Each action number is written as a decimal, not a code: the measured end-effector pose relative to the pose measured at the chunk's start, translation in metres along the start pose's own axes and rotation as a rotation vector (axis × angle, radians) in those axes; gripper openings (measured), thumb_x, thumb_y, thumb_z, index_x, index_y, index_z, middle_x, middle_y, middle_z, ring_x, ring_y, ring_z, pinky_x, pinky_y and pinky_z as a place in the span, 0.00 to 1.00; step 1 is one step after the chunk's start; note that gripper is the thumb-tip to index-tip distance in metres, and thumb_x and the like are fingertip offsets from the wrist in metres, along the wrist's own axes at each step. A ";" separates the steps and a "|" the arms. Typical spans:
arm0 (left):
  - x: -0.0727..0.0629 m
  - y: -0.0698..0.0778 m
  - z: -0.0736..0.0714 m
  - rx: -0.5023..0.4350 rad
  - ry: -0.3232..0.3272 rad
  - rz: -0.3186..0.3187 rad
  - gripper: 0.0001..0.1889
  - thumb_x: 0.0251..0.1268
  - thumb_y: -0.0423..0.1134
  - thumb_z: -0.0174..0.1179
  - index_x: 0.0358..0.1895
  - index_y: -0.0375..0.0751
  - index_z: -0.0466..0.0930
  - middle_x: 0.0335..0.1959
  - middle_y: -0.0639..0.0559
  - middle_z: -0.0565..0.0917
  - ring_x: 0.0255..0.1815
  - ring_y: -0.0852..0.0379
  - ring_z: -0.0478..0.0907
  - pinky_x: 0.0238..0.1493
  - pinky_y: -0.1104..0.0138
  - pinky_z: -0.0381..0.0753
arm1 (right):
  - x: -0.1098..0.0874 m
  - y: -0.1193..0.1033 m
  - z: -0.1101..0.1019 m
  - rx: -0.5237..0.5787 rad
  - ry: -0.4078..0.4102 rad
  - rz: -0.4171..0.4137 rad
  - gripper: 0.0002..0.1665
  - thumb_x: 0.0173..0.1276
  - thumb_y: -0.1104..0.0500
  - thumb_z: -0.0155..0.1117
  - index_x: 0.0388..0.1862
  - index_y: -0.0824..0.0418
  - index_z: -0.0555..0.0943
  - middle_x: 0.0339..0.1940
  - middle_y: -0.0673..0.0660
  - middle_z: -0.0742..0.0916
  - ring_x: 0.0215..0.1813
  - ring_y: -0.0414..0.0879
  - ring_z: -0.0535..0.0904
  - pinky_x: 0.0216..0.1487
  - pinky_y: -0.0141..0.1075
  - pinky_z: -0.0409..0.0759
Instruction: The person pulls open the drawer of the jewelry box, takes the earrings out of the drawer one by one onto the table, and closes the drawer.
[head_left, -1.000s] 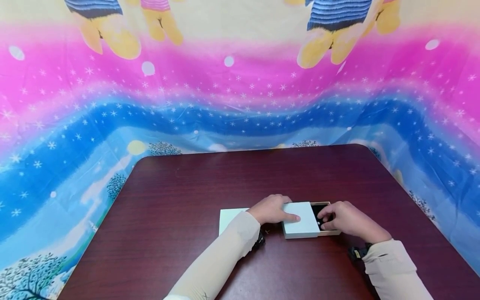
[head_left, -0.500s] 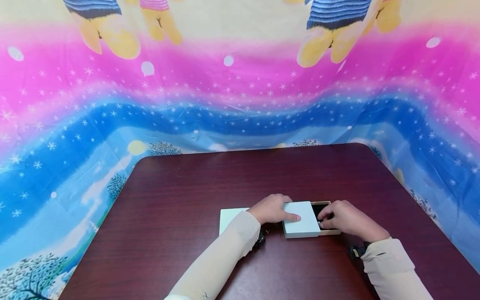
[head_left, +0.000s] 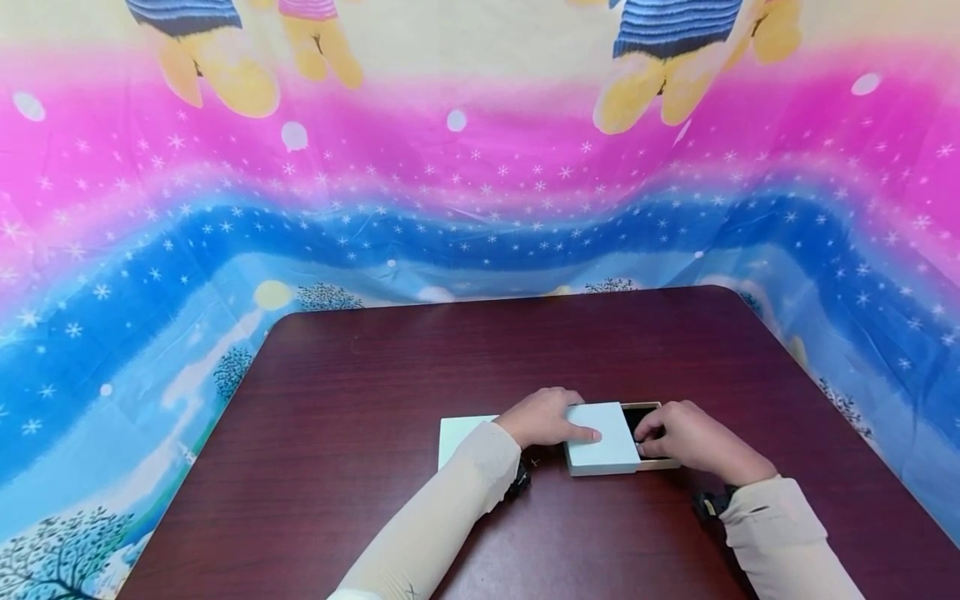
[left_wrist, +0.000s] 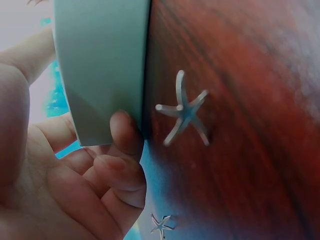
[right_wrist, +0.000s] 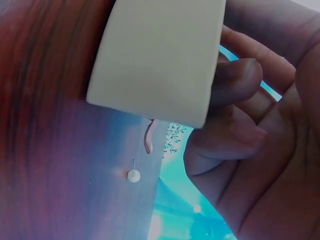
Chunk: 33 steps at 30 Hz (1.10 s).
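Note:
My left hand (head_left: 542, 419) grips the left end of a pale drawer-style box (head_left: 602, 437); its thumb lies along the top. In the left wrist view its smaller fingers curl against the box's end wall (left_wrist: 102, 75). The inner tray (head_left: 657, 465), dark inside, sticks out to the right. My right hand (head_left: 692, 433) reaches into this opening with bent fingers, thumb close to the index finger. I cannot tell whether the fingertips pinch something. In the right wrist view, bent fingers show beside the tray's cream end wall (right_wrist: 155, 60). A silver starfish-shaped piece (left_wrist: 185, 112) lies left of the box.
A second starfish-shaped piece (left_wrist: 161, 224) lies farther off. Another pale flat box (head_left: 457, 435) is partly hidden under my left forearm. In the right wrist view a small white round bead (right_wrist: 133, 175) with a thin stem shows beyond the tray. Printed cloth surrounds the dark red table (head_left: 390, 358).
My right thumb and index finger have drawn closer together inside the tray, and a small bright bit by them is now mostly covered. My left hand and the box have stayed put.

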<state>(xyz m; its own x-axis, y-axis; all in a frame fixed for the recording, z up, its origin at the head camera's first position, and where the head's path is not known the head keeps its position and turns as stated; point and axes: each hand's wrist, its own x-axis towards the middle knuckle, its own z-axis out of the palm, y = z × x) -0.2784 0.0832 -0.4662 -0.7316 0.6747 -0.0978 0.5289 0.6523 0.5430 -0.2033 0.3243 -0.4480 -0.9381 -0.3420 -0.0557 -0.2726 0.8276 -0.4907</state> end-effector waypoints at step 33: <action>-0.002 -0.003 0.001 -0.012 -0.019 -0.004 0.36 0.56 0.68 0.62 0.65 0.52 0.74 0.59 0.60 0.76 0.60 0.62 0.71 0.55 0.65 0.73 | -0.002 -0.006 0.000 -0.024 0.021 0.008 0.03 0.64 0.62 0.69 0.33 0.54 0.87 0.28 0.42 0.82 0.24 0.39 0.71 0.26 0.34 0.73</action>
<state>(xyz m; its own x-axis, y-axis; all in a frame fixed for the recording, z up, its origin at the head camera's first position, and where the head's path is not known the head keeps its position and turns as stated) -0.2781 0.0802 -0.4683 -0.7253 0.6786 -0.1156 0.5208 0.6508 0.5525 -0.2002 0.3199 -0.4450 -0.9443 -0.3265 -0.0415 -0.2702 0.8409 -0.4690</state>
